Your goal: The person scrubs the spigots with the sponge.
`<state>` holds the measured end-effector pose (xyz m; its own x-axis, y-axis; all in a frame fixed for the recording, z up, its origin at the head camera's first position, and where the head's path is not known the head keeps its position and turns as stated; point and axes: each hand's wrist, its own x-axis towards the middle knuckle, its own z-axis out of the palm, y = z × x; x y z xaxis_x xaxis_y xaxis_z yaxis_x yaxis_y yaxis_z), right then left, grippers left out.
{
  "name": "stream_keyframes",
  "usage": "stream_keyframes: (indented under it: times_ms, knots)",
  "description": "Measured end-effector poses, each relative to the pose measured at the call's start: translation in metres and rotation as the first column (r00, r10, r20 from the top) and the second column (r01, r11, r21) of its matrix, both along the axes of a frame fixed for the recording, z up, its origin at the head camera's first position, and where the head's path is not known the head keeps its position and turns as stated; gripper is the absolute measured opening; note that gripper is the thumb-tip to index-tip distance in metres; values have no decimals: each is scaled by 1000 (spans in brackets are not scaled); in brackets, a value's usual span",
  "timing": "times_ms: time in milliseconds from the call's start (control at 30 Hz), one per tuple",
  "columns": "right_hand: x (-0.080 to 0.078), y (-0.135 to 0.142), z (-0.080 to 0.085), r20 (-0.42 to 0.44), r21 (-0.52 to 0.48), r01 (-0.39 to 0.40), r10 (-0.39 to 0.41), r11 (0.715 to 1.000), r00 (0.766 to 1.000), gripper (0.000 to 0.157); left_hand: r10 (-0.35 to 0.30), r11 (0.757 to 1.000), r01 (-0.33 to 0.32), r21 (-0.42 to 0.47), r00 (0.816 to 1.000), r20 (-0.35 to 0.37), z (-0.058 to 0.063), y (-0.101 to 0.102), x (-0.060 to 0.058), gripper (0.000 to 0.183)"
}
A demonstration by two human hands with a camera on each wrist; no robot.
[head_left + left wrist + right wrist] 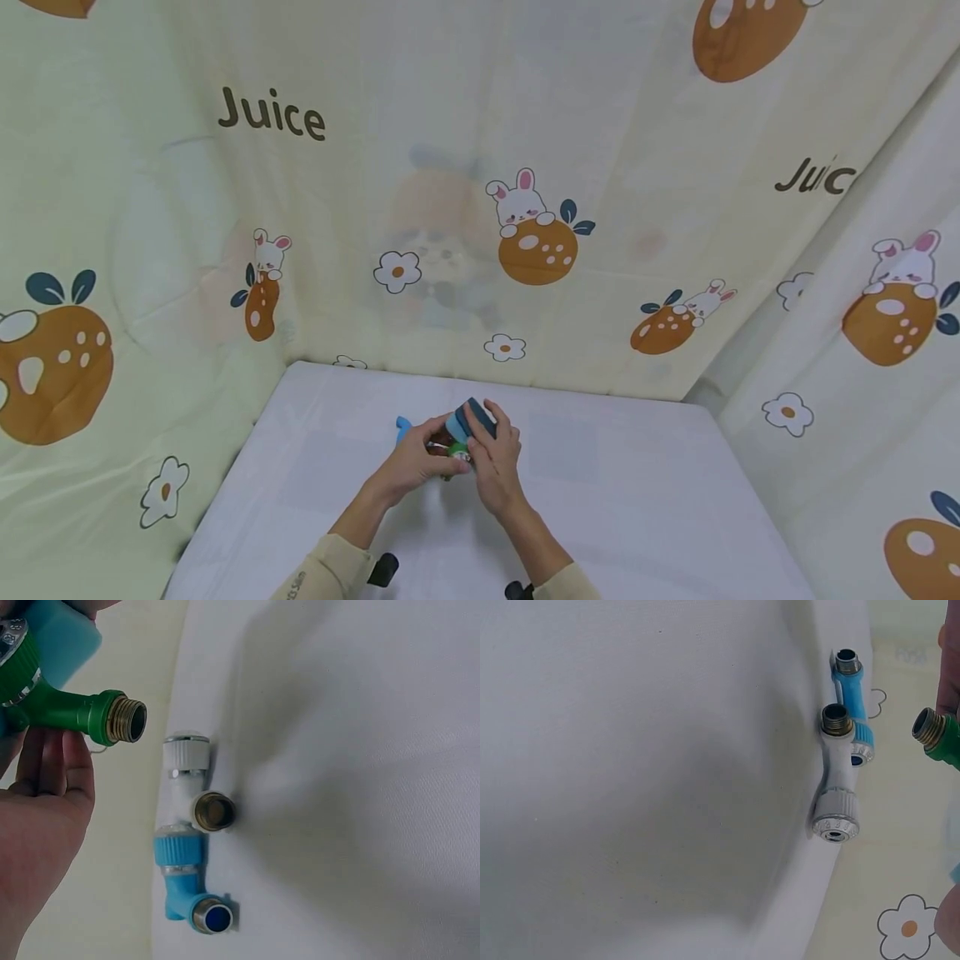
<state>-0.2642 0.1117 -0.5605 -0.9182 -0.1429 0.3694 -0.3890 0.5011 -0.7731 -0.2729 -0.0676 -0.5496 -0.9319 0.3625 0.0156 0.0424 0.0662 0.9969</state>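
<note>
My left hand grips a green valve with a ribbed knob and a threaded brass-coloured end. Between my hands, above the tabletop, the valve is mostly hidden by fingers in the head view. A two-tone sponge, light blue on one side and dark blue on the other, is held by my right hand. The sponge's light blue side overlaps the valve's knob in the left wrist view. On the table beyond, a white valve lies beside a blue valve.
A white-covered table spreads around the hands. Behind and at both sides hangs a cream curtain printed with oranges, rabbits and flowers. The two loose valves lie near the table's far edge in the wrist views.
</note>
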Motion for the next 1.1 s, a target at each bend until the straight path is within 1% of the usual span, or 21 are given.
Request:
stream_keyframes:
  times_ms: [267,467,633,733,800,867,933,1033,1100]
  knots:
    - [-1,-1,3,64,-47,44,-41,998,997,50,-11,1000,11,-13,1000,-16,0,3,1,81]
    - [-4,-1,3,136,-59,84,-75,995,988,50,-10,1000,9,-28,1000,-22,-1,4,1,84]
    - [-5,-1,4,180,-115,91,-69,989,981,51,-24,1000,24,7,1000,0,0,5,2,89]
    - [-5,-2,5,190,-155,87,-57,984,980,52,-34,999,33,34,999,9,1,5,2,91]
    - [-4,-2,5,186,-173,96,-63,980,981,52,-35,998,35,50,999,12,2,4,2,91]
    - [-2,-2,5,176,-199,102,-67,975,982,52,-9,998,8,67,1000,18,3,3,0,91]
    - [1,-3,4,149,-209,102,-72,972,986,52,46,995,-49,93,998,36,2,1,-2,92]
    - [8,-4,1,83,-230,52,-34,972,996,51,141,977,-149,153,988,66,-1,-2,-5,91]
    - [12,-6,-1,29,-229,3,3,973,1000,52,170,961,-182,208,983,75,-2,-4,-6,90]
